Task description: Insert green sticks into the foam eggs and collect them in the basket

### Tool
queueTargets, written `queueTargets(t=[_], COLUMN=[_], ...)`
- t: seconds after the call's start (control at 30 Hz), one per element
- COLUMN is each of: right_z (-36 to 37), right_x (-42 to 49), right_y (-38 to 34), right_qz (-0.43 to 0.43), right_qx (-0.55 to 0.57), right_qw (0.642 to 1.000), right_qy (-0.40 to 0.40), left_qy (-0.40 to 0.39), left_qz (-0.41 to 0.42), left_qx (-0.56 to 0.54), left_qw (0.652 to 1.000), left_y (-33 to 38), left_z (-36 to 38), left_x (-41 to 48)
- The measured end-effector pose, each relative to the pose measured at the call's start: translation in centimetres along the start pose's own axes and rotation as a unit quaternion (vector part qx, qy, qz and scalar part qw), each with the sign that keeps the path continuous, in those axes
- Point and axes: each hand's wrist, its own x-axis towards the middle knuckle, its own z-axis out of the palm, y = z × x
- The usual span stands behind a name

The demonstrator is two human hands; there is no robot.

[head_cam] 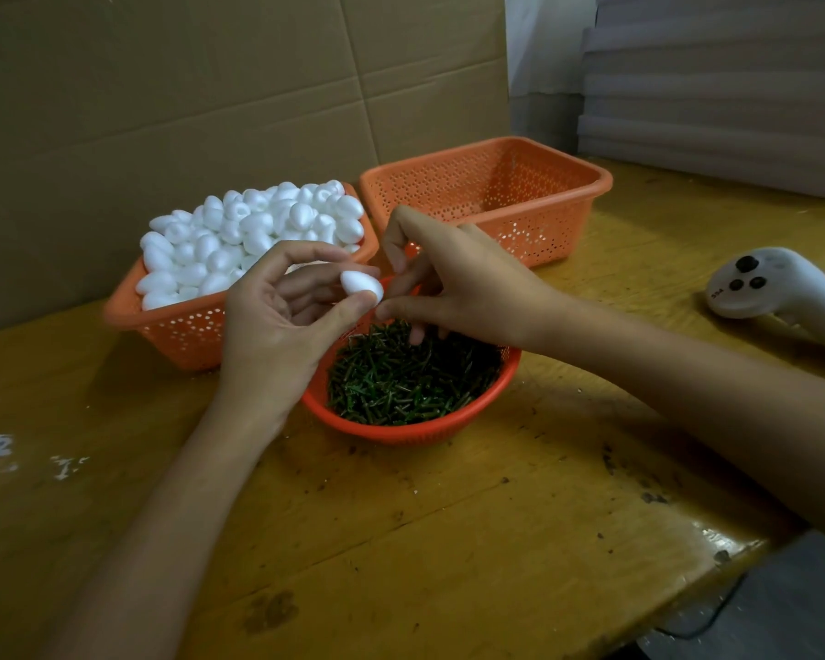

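Left hand [277, 321] fingers [306, 252] clamp a smooth white foam egg [360, 285]; right hand [458, 288] at its 3 o'clock, finger state unclear, above green sticks [401, 383] in round orange bowl [401, 434].

We are finding the egg basket [177, 326] blocking behind-left of our grip, the second basket [534, 231] behind-right, the stick bowl [401, 433] below, bare table [448, 540] nearer us.

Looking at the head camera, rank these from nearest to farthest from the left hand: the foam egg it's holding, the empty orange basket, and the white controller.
1. foam egg: pinched in the left hand itself.
2. empty orange basket: behind the hand, to the right.
3. white controller: far right on the table.
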Motion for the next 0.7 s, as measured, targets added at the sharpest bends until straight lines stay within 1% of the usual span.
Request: queueTargets(t=[0.1, 0.3, 0.7], right_z=[0.10, -0.03, 0.07], right_x=[0.01, -0.10, 0.04], right_y=[0.06, -0.02, 0.00], right_qz=[-0.009, -0.004, -0.012], right_qx=[0.010, 0.023, 0.011], right_qw=[1.000, 0.998, 0.999], right_qy=[-0.026, -0.053, -0.050], left_qy=[-0.010, -0.018, -0.015], left_qz=[0.007, 0.024, 0.015], left_qx=[0.011, 0.038, 0.042], left_qw=[1.000, 0.999, 0.999], left_y=[-0.02, -0.11, -0.09], left_z=[0.03, 0.07, 0.10], left_x=[0.03, 0.09, -0.01])
